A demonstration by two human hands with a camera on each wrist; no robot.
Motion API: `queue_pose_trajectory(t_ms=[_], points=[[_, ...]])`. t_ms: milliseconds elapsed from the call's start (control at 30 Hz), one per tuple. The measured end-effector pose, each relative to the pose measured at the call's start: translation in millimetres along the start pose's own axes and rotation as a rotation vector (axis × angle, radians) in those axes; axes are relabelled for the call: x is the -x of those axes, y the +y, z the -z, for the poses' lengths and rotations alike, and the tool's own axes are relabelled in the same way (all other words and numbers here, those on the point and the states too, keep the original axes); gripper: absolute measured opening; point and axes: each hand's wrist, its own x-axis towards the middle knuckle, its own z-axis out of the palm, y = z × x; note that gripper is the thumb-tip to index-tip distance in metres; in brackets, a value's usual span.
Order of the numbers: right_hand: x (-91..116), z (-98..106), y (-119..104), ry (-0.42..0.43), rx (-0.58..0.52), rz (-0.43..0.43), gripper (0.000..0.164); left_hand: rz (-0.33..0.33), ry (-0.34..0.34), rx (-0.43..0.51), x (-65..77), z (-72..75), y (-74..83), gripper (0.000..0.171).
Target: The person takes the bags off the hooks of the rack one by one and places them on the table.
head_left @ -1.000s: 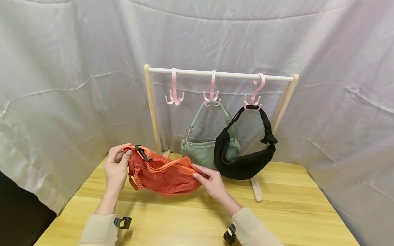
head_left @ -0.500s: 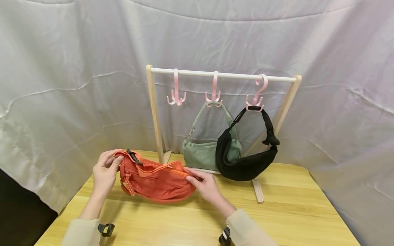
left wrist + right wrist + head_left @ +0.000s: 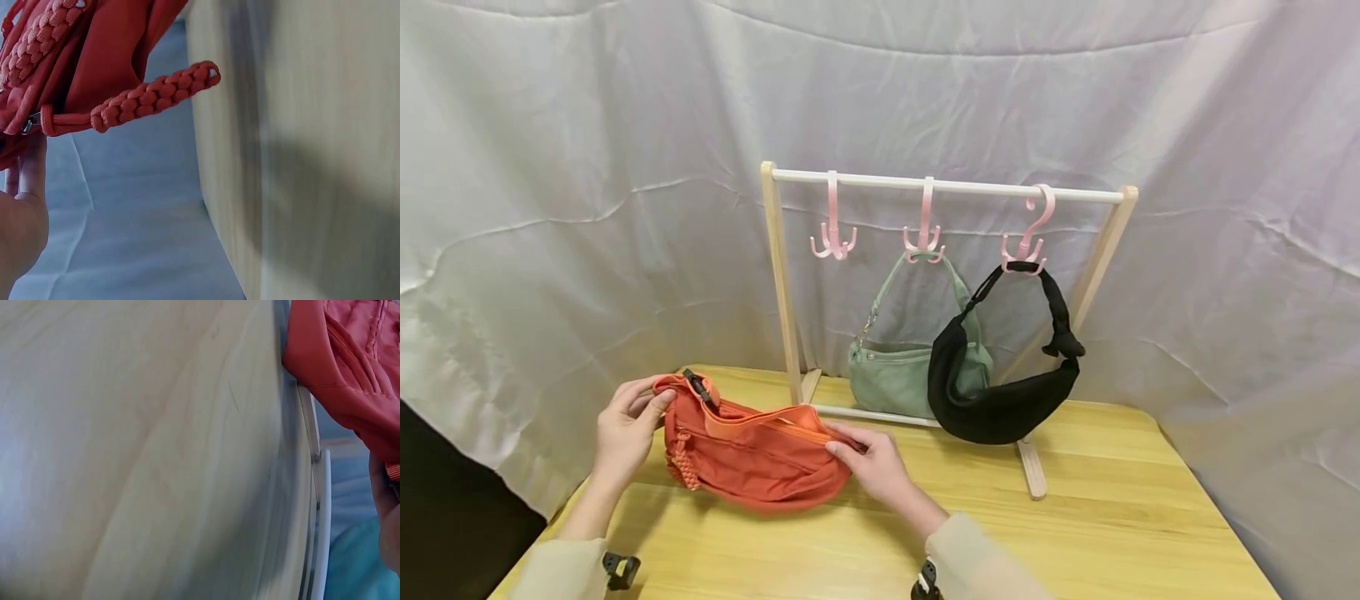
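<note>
Between my two hands I hold an orange-red shoulder bag (image 3: 752, 462) over the left part of the table. My left hand (image 3: 627, 429) pinches its left top corner, beside the black strap buckle (image 3: 698, 387). At the right end my right hand (image 3: 874, 467) pinches the top edge near the zip. The orange strap (image 3: 752, 421) lies loosely along the top. Braided zip pulls (image 3: 156, 97) dangle from the bag in the left wrist view. Some fingers of each hand are hidden behind the fabric.
Behind stands a wooden rack with a white rail (image 3: 880, 180) and pink hooks. The left hook (image 3: 833, 242) carries nothing. A green bag (image 3: 891, 383) hangs from the middle one, a black bag (image 3: 1000, 408) from the right one. A grey curtain (image 3: 625, 167) surrounds the table (image 3: 1112, 500).
Both hands have carried the orange-red bag leftward and toward me, lower in the head view, away from the rack. The grips look the same, and the hung bags stay in place.
</note>
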Motion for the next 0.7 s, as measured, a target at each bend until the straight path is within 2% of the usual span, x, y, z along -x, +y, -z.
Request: queue_pose_trajectory(t_ms=[333,500,700], points=[[-6,-26,-2,-0.011,0.044,-0.021,0.033,0.006,-0.062,-0.201,-11.8,26.4,-18.8,0.036],[-10,-38,-2,-0.020,0.035,-0.015,0.032,0.023,-0.072,-0.250,-15.1,37.9,-29.1,0.040],[-15,-53,1,-0.026,0.025,-0.014,0.031,0.081,-0.061,-0.273,-19.1,49.8,-38.0,0.044]])
